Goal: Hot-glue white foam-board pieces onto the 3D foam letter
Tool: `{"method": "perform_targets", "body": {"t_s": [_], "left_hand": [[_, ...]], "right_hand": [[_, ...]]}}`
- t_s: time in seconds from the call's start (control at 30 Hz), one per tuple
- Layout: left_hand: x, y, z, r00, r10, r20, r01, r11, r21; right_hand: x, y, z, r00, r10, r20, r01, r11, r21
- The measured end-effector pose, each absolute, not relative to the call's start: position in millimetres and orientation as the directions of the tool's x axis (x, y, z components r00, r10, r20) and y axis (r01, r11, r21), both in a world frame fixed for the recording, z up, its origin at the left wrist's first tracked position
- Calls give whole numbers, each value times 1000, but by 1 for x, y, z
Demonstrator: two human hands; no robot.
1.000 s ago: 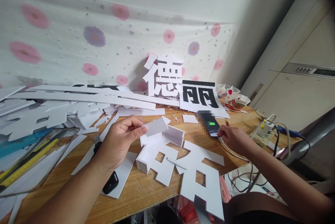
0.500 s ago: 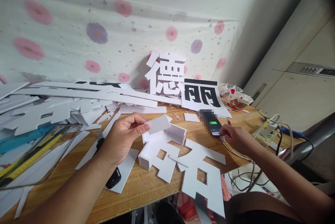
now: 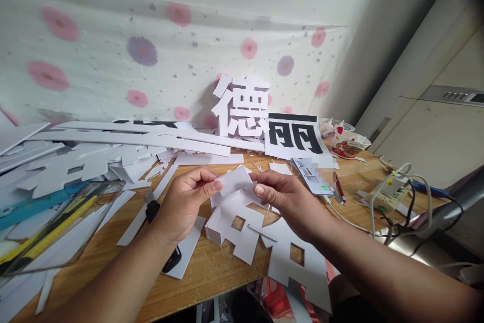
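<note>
Pinched between the thumb and fingers of my left hand (image 3: 192, 199) is a small rectangular piece of white foam board (image 3: 235, 182). My right hand (image 3: 285, 197) grips at the right end of that same piece, fingertips closed. Below both hands stands a partly walled white foam letter (image 3: 247, 235), its flat face having a square hole; my hands hide some of its back walls. A thin white strip (image 3: 262, 233) lies across its right side. To the right, a flat cut-out foam board character (image 3: 278, 262) overhangs the table's front edge.
A black-handled cutter (image 3: 152, 207) lies under my left forearm. Foam offcuts (image 3: 86, 164) and a clear case with a yellow knife (image 3: 49, 232) fill the left. Behind stand a finished white character (image 3: 242, 106) and a printed sheet (image 3: 295, 134). A lit phone (image 3: 312, 176), paper bowl (image 3: 350, 144) and power strip (image 3: 389, 197) are right.
My right hand has left the phone and moved left to the foam board piece in my left hand. The phone's screen is now lit, and it lies slightly shifted.
</note>
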State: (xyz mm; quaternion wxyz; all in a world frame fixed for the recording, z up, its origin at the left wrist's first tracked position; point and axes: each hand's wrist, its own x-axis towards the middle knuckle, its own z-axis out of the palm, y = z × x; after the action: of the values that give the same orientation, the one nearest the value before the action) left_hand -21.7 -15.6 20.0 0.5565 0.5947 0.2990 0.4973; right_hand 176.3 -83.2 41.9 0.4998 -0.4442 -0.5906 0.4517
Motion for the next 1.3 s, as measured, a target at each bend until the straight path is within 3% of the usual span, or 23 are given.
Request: {"method": "perform_targets", "body": {"t_s": [0.1, 0.2, 0.6, 0.93, 1.17, 1.3], "left_hand": [[-20, -16, 20, 322, 914, 248, -200, -190, 961], [-19, -17, 20, 310, 919, 246, -212, -185, 960], [-16, -22, 19, 260, 944, 202, -291, -122, 949], [-14, -24, 18, 257, 947, 191, -324, -102, 940], [-12, -27, 16, 259, 945, 202, -288, -124, 950], [-11, -24, 16, 231, 957, 178, -307, -102, 946]], "right_hand": [[164, -76, 34, -57, 985, 163, -70, 159, -985], [156, -74, 29, 55, 989, 138, -109, 144, -984], [149, -74, 15, 191, 973, 127, 57, 118, -991], [148, -75, 10, 125, 966, 227, 216, 197, -956], [141, -74, 13, 51, 986, 158, 43, 156, -987], [141, -75, 16, 92, 989, 114, -32, 118, -993]]}}
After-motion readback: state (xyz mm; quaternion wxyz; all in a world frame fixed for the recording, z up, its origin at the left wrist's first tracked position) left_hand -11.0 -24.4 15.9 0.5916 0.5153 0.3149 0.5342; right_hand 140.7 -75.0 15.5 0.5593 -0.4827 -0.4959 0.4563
